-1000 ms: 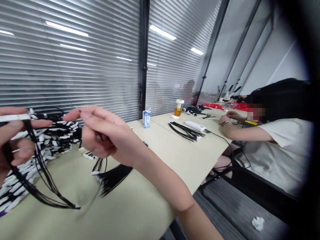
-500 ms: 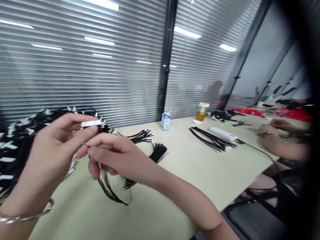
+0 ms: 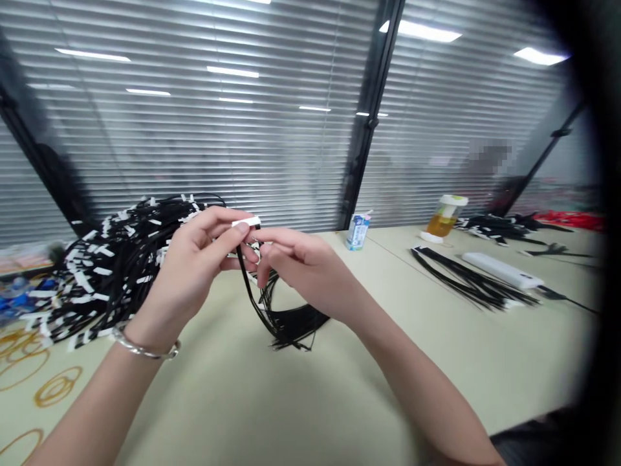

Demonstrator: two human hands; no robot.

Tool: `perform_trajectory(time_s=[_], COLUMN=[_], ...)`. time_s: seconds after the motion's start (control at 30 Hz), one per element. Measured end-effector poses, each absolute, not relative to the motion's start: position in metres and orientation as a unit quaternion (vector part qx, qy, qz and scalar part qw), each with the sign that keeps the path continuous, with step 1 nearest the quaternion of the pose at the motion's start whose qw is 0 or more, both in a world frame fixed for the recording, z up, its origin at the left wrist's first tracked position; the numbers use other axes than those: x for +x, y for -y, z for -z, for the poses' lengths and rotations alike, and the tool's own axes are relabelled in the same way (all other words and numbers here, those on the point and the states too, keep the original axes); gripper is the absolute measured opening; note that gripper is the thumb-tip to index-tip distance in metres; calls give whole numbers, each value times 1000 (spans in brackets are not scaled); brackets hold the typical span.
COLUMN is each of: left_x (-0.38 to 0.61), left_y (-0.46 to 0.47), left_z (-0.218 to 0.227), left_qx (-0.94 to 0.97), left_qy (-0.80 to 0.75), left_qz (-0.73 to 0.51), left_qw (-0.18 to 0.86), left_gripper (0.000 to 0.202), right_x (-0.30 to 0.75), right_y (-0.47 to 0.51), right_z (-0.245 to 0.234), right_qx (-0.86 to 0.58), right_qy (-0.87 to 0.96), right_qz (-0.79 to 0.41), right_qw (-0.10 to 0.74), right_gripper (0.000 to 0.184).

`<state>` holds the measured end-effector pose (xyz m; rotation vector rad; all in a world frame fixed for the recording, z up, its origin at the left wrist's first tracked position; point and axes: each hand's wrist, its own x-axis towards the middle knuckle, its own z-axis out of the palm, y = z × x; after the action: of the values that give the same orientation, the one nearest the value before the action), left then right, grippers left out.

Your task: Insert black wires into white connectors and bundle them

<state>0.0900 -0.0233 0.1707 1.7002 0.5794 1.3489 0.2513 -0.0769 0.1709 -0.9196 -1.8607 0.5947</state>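
Note:
My left hand (image 3: 206, 255) is closed, pinching a white connector-like piece (image 3: 247, 222) between thumb and fingers. A black cable (image 3: 248, 285) hangs down from that piece toward the table. My right hand (image 3: 310, 265) is beside it, index fingertip at the white piece and the other fingers curled. Whatever lies between its fingertips is too small to make out. Behind and below the hands lies a bundle of black wires (image 3: 295, 323) with thin loose ends. To the left of my left hand a large heap of black cables with white ends (image 3: 121, 259) rests on the table.
Rubber bands (image 3: 58, 386) and blue items (image 3: 19, 294) are at the left. Further right stand a drink carton (image 3: 358, 231) and a jar of amber liquid (image 3: 444, 217). Black cables (image 3: 451, 275) lie by a white power strip (image 3: 502, 270). Blinds (image 3: 218, 142) back the table.
My view has turned left, bringing the rubber bands into sight and the other person's arms out of it. Both hands stay together; the wire loop below my right hand no longer shows there.

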Motion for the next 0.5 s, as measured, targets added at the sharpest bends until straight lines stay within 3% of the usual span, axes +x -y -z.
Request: perform_trajectory(time_s=[0.5], left_x=[91], left_y=[23], left_z=[-170], left_qx=[613], left_qy=[-181], left_qz=[-519], left_qw=[567], left_gripper=[15], right_x=[254], right_y=[75], right_z=[-170], right_qx=[-378], right_qy=[775], right_qz=[-122], right_qw=[491], right_gripper=[33])
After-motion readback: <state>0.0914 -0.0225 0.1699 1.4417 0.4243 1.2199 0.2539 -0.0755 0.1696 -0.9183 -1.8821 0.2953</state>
